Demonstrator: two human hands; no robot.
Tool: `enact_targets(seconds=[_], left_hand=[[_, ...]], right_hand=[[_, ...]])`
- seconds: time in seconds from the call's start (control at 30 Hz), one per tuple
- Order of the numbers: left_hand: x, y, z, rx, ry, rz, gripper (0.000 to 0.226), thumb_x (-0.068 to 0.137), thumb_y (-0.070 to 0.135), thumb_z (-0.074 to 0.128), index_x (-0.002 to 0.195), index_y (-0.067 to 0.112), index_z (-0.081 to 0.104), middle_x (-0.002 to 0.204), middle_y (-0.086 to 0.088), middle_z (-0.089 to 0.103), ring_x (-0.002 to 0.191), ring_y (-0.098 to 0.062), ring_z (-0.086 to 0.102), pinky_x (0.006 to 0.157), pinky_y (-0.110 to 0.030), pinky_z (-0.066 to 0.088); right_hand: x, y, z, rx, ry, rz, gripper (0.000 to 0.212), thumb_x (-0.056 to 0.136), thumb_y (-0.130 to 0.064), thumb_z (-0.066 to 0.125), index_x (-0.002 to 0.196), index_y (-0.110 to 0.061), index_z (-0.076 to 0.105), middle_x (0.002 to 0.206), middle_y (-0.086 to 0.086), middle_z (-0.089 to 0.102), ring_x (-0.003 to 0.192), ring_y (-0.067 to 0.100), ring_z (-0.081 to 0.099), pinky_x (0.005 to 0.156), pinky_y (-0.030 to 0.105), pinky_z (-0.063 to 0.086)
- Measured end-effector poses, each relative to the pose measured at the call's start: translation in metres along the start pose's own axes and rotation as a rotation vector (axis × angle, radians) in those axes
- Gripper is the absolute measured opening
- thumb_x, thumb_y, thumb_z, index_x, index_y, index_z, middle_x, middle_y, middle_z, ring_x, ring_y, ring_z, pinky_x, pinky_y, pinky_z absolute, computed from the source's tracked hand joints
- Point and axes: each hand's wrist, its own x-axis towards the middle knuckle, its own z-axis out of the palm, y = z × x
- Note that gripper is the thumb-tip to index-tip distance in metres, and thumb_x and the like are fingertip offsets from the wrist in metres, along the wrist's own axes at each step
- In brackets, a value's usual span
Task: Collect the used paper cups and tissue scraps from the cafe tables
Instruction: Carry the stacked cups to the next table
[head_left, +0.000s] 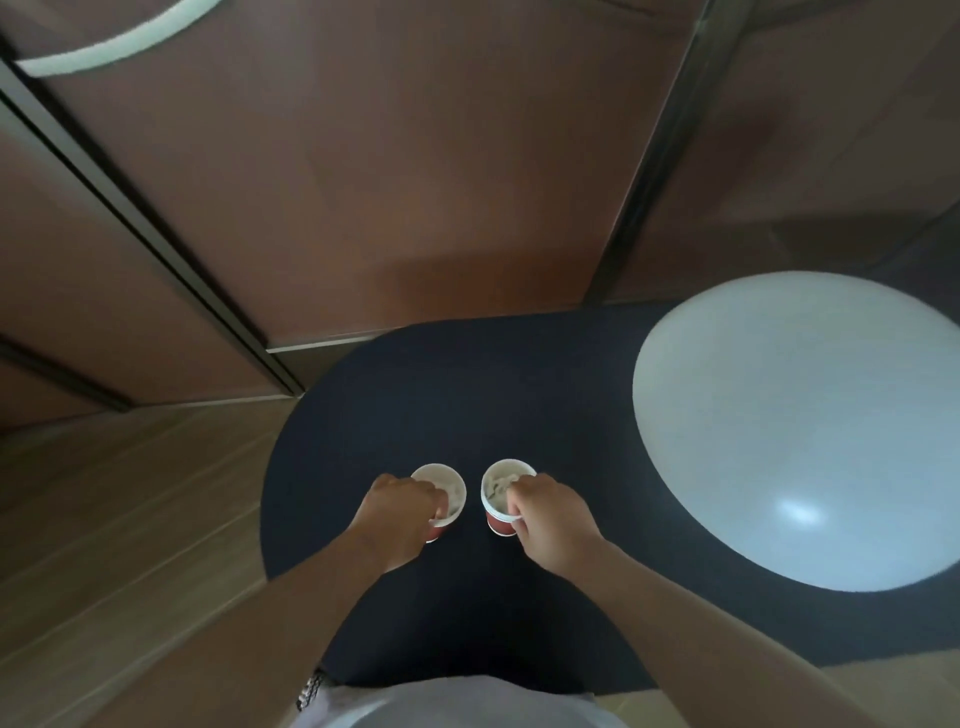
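Two red paper cups with white insides are held side by side over a dark rug. My left hand (402, 512) grips the rim of the left cup (448, 486), covering much of it. My right hand (545, 514) grips the rim of the right cup (500, 501), which has crumpled white tissue inside. Both cups are upright and a small gap separates them.
A round white table top (795, 431) stands to the right, above the dark oval rug (467, 395). Brown wall panels (389, 156) with dark metal strips rise ahead. Light wooden floor (130, 519) lies on the left. A white curved edge (104, 49) shows at the top left.
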Motion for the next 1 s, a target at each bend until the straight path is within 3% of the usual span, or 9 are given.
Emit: enact_targets(seconds=[0.33, 0.5, 0.7, 1.0], left_hand=[[0.034, 0.028, 0.003, -0.035, 0.089, -0.125, 0.025, 0.088, 0.024, 0.053, 0.113, 0.029, 0.055, 0.109, 0.01, 0.064, 0.1, -0.014, 0.06, 0.095, -0.027, 0.038], [0.041, 0.028, 0.014, 0.048, -0.003, -0.122, 0.031, 0.087, 0.017, 0.052, 0.116, 0.029, 0.054, 0.111, 0.009, 0.063, 0.101, -0.015, 0.058, 0.095, -0.029, 0.037], [0.045, 0.028, 0.02, 0.089, -0.035, -0.089, 0.03, 0.088, 0.015, 0.051, 0.116, 0.025, 0.054, 0.108, 0.005, 0.064, 0.095, -0.019, 0.061, 0.085, -0.03, 0.045], [0.054, 0.029, 0.021, 0.136, -0.038, -0.028, 0.029, 0.09, 0.014, 0.048, 0.117, 0.024, 0.052, 0.111, 0.003, 0.062, 0.095, -0.02, 0.061, 0.082, -0.03, 0.042]], right_hand=[[0.029, 0.02, 0.007, -0.083, 0.043, -0.001, 0.029, 0.083, -0.011, 0.06, 0.111, -0.014, 0.053, 0.113, 0.002, 0.055, 0.102, 0.023, 0.049, 0.079, 0.034, 0.042], [0.03, 0.026, 0.016, -0.107, -0.031, -0.01, 0.029, 0.079, 0.001, 0.057, 0.105, -0.011, 0.059, 0.11, 0.005, 0.056, 0.101, 0.024, 0.048, 0.079, 0.034, 0.041], [0.029, 0.027, 0.019, -0.072, -0.028, -0.022, 0.026, 0.082, 0.0, 0.055, 0.105, -0.01, 0.06, 0.112, 0.006, 0.056, 0.102, 0.026, 0.05, 0.078, 0.034, 0.042], [0.026, 0.026, 0.021, 0.029, 0.019, 0.0, 0.016, 0.083, -0.003, 0.056, 0.094, -0.014, 0.057, 0.095, 0.003, 0.062, 0.093, 0.022, 0.054, 0.066, 0.029, 0.037]])
